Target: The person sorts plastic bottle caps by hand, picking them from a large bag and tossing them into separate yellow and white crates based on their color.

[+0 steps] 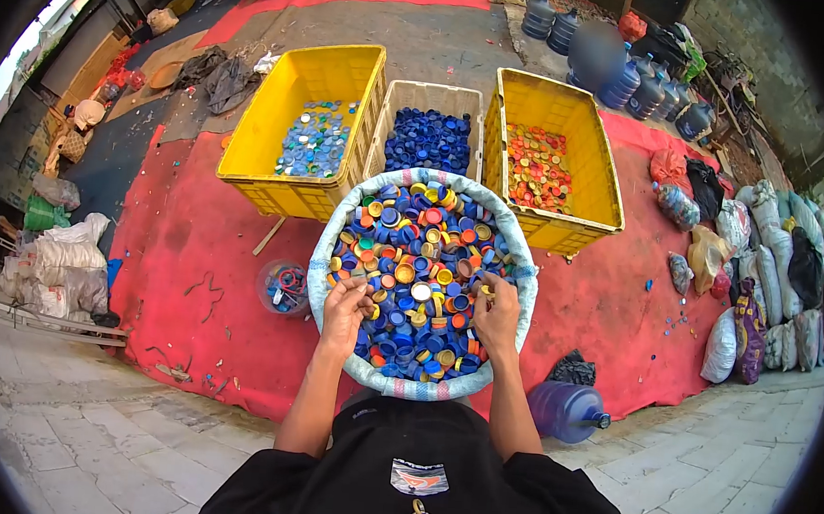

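A round sack with a rolled pale-blue rim stands in front of me, full of mixed plastic bottle caps in blue, yellow, orange, red, green and white. Over the left part of the caps, my left hand has its fingers curled together; what they hold, if anything, is hidden. My right hand is closed at the right side of the heap, with a dark blue bottle cap at its fingertips. Beyond the sack are a yellow crate with light-blue, white and green caps, a whitish crate with dark blue caps, and a yellow crate with orange, red and yellow caps.
A clear tub with small items sits left of the sack on the red ground sheet. A large blue water jug lies at the right. Filled sacks line the right side; white sacks are piled at the left.
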The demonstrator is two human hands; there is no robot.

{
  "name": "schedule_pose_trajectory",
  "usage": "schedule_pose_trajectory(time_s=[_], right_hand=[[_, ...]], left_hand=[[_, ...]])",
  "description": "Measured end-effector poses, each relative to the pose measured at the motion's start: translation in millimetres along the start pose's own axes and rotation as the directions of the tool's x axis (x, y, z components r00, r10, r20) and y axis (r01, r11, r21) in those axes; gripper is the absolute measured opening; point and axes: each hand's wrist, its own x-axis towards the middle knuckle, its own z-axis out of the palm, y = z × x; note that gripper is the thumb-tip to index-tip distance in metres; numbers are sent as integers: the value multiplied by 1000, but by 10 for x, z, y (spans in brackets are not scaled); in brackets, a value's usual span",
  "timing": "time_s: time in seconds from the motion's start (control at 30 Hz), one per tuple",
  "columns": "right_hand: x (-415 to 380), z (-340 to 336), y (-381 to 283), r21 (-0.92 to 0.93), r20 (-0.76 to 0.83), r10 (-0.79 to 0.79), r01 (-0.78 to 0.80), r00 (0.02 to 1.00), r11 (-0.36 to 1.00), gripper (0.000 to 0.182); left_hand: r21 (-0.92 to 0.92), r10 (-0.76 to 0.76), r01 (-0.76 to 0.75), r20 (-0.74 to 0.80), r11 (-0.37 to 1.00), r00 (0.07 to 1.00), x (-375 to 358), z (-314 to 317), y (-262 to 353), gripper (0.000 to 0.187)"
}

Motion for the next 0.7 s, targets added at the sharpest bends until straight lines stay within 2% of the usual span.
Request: schedule_pose_trajectory(time_s=[0.07, 0.2, 0.33, 0.5, 0.6, 0.7], right_hand=[[-3, 184, -45, -1, 137, -20, 21, 990, 1000, 33], [151, 494, -89, -48, 214, -200, 215, 956, 975, 37], [348, 771, -157, -18, 258, -139, 149, 956, 989, 35], [476, 916, -166, -88, 380, -187, 237, 906, 968, 41], [455, 922, -230, -133, 412, -134, 205, 901, 970, 41], [422, 985, -172, -88, 358, -152, 196, 921, 977, 38]], left_hand=[[28, 17, -17, 0, 999, 1000, -119, -55, 31, 16], [58, 22, -22, 6, 998, 1000, -280, -157, 62, 19], [183, 51, -55, 30, 981, 998, -353, -305, 1, 19], [177, 79, -75, -16, 981, 997, -434, -380, 65, 18], [217, 113, -104, -28, 971, 993, -462, -441, 136, 18], [275, 113, -100, -31, 956, 993, -462, -481, 135, 19]])
